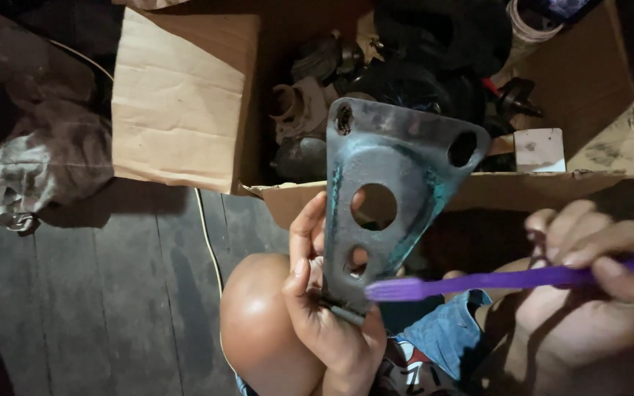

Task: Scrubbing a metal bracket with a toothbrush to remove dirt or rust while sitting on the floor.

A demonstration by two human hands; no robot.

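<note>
Before open box (185, 103): left hand (324, 308) fingers pinch plate (390, 183) upright by narrow end; right hand (596, 271) fingers clamp purple brush (478, 282), bristles at plate's lower edge. Grime and teal streaks remain across plate; scrubbing looks far from finished.

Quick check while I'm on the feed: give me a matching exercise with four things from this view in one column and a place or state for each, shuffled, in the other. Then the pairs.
Things:
1. metal bracket
2. purple toothbrush
3. cardboard box
4. crumpled rag

Places or states:
A. lying on the dark floor at far left
B. held upright in the left hand
C. open, with dark parts inside
D. gripped in the right hand, bristles at the plate's lower edge

Pairs: 1-B, 2-D, 3-C, 4-A
</note>
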